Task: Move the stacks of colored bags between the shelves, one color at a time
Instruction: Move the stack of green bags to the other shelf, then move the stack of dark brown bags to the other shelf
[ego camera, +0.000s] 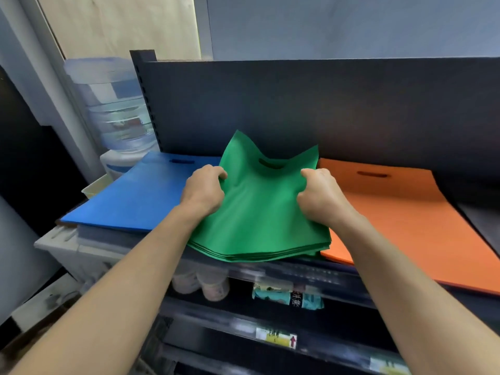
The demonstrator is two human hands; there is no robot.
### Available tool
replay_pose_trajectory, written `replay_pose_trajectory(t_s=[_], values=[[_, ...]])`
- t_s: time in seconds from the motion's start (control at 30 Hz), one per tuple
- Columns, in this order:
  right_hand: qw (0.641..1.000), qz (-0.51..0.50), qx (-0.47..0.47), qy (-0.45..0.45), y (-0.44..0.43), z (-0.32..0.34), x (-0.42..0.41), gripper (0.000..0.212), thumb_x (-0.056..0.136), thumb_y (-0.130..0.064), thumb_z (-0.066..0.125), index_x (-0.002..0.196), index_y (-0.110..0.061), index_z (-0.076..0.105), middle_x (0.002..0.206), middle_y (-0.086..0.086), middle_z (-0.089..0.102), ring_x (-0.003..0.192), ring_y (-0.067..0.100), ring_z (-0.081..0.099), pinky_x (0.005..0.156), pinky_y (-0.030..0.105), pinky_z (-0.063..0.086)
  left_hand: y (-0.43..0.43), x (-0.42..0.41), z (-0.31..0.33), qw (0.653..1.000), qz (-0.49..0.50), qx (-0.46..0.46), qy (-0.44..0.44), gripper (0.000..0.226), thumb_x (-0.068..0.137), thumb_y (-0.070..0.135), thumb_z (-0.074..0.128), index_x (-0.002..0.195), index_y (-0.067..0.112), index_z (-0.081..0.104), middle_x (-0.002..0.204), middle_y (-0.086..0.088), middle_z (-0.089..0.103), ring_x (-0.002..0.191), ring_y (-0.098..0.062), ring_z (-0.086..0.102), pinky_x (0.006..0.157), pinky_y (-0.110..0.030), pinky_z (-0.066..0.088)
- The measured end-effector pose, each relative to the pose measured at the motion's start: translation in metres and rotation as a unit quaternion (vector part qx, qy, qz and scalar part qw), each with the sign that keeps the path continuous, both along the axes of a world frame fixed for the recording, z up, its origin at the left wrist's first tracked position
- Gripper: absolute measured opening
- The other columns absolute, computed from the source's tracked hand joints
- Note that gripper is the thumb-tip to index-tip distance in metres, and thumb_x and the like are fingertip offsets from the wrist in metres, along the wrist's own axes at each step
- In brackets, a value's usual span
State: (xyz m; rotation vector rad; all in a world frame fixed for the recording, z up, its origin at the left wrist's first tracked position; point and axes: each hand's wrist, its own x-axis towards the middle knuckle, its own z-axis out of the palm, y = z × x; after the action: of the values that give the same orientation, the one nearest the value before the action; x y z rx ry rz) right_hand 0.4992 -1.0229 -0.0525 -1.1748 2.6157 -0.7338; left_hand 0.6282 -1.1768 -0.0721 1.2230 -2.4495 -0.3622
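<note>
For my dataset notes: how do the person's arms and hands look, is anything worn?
The left arm and right arm are bare to the frame edge, no sleeves. The left hand and right hand wear no gloves, watch or bracelet.

White Chinese characters are printed on a black band of the teal packet (288,299), set on a lower shelf (243,304). One appears to be 熊, and the rest is blurred. A red upward arrow is shown on the yellow-and-white shelf label (276,337) nearer; its print cannot be read.
</note>
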Motion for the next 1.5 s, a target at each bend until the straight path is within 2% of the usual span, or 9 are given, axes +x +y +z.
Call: replay_pose_trajectory(t_s=[0.13, 0.3, 0.37, 0.47, 0.77, 0.87, 1.17, 1.33, 1.5], values=[[1.000, -0.004, 0.019, -0.004, -0.008, -0.010, -0.001, 0.044, 0.087, 0.004, 0.037, 0.131, 0.001, 0.041, 0.138, 0.019, 0.034, 0.116, 0.037, 0.046, 0.095, 0.041, 0.044, -0.008, 0.002, -0.007, 1.000, 0.004, 0.013, 0.008, 0.054, 0.084, -0.012, 0.038, 0.129, 0.015, 0.052, 0.132, -0.005, 0.050, 0.119, -0.029, 0.047, 0.093, -0.039, 0.044], [0.999, -0.007, 0.044, 0.010, -0.010, -0.021, -0.007, 0.044, 0.088, 0.006, 0.035, 0.131, 0.000, 0.041, 0.137, 0.017, 0.033, 0.120, 0.037, 0.042, 0.099, 0.041, 0.040, -0.014, -0.002, -0.015, 1.000, 0.003, 0.019, 0.005, 0.054, 0.086, -0.012, 0.038, 0.133, 0.011, 0.047, 0.134, -0.011, 0.043, 0.119, -0.032, 0.045, 0.090, -0.040, 0.044], [0.998, -0.020, 0.044, 0.028, -0.008, -0.025, -0.010, 0.043, 0.088, 0.005, 0.037, 0.130, -0.001, 0.042, 0.138, 0.016, 0.032, 0.120, 0.036, 0.042, 0.098, 0.042, 0.040, -0.013, -0.004, -0.017, 1.000, 0.005, 0.014, -0.002, 0.053, 0.085, -0.012, 0.037, 0.133, 0.009, 0.047, 0.132, -0.014, 0.039, 0.116, -0.033, 0.045, 0.086, -0.039, 0.043], [0.996, -0.040, 0.026, 0.081, -0.004, -0.022, -0.012, 0.043, 0.085, 0.005, 0.039, 0.128, -0.003, 0.045, 0.137, 0.015, 0.035, 0.120, 0.036, 0.040, 0.098, 0.042, 0.039, -0.005, -0.012, -0.015, 1.000, -0.002, -0.019, 0.006, 0.052, 0.083, -0.013, 0.036, 0.130, 0.006, 0.048, 0.130, -0.014, 0.040, 0.116, -0.032, 0.041, 0.092, -0.041, 0.041], [0.981, -0.020, -0.051, 0.184, 0.053, 0.013, -0.031, 0.038, 0.087, -0.007, 0.046, 0.125, -0.009, 0.051, 0.126, 0.011, 0.052, 0.118, 0.034, 0.044, 0.098, 0.042, 0.039, 0.079, -0.076, 0.032, 0.974, -0.167, -0.081, 0.132, 0.037, 0.090, 0.003, 0.045, 0.123, 0.013, 0.057, 0.127, -0.005, 0.052, 0.114, -0.024, 0.050, 0.095, -0.032, 0.038], [0.975, -0.046, -0.056, 0.211, 0.094, 0.026, -0.045, 0.042, 0.090, -0.009, 0.045, 0.131, -0.012, 0.047, 0.129, 0.010, 0.052, 0.119, 0.032, 0.044, 0.099, 0.042, 0.038, 0.125, -0.102, 0.048, 0.951, -0.240, -0.103, 0.168, 0.034, 0.091, 0.005, 0.046, 0.122, 0.012, 0.059, 0.124, -0.005, 0.056, 0.111, -0.022, 0.053, 0.094, -0.032, 0.041], [0.920, -0.208, -0.009, 0.332, 0.276, 0.055, -0.102, 0.034, 0.091, -0.016, 0.046, 0.125, -0.012, 0.050, 0.125, 0.009, 0.052, 0.114, 0.031, 0.044, 0.089, 0.038, 0.036, 0.297, -0.196, 0.077, 0.854, -0.424, -0.154, 0.260, 0.030, 0.089, 0.003, 0.048, 0.115, 0.009, 0.063, 0.113, -0.006, 0.061, 0.100, -0.025, 0.058, 0.087, -0.037, 0.045], [0.876, -0.317, 0.006, 0.364, 0.398, 0.060, -0.117, 0.033, 0.091, -0.016, 0.048, 0.124, -0.012, 0.052, 0.125, 0.010, 0.054, 0.115, 0.032, 0.045, 0.093, 0.039, 0.035, 0.414, -0.240, 0.082, 0.787, -0.503, -0.184, 0.307, 0.032, 0.083, -0.001, 0.047, 0.107, 0.007, 0.066, 0.102, -0.011, 0.064, 0.092, -0.033, 0.058, 0.079, -0.044, 0.048], [0.820, -0.426, 0.052, 0.378, 0.522, 0.064, -0.107, 0.031, 0.090, -0.014, 0.049, 0.121, -0.011, 0.054, 0.124, 0.010, 0.056, 0.116, 0.032, 0.045, 0.093, 0.039, 0.035, 0.532, -0.271, 0.081, 0.707, -0.584, -0.209, 0.340, 0.031, 0.076, -0.001, 0.049, 0.101, 0.005, 0.067, 0.095, -0.013, 0.065, 0.084, -0.034, 0.059, 0.073, -0.040, 0.046]])
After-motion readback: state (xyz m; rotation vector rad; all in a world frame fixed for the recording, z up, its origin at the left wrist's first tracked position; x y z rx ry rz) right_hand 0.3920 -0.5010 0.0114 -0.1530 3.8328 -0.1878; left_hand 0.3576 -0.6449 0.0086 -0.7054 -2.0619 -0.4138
